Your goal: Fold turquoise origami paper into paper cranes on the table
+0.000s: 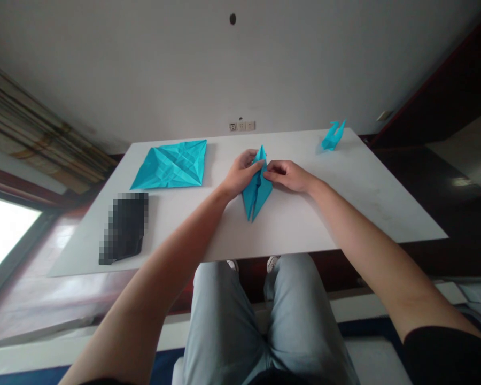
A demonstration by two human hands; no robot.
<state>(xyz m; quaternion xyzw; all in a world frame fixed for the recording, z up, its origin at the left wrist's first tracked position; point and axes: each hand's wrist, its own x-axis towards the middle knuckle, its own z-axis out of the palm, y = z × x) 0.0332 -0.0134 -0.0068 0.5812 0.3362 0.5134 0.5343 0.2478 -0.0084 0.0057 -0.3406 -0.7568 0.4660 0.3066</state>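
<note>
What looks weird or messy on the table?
Nothing much. The blue sheet is full of creases but lies flat, and a small folded figure sits close to the table's far corner. The black thing is blurred out. The left hand and right hand pinch the folded paper.

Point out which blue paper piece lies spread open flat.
The creased square sheet at left; the held piece is folded narrow, the right figure stands up.

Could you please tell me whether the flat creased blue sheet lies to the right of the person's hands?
No, the flat creased sheet lies on the table left of the left hand.
</note>
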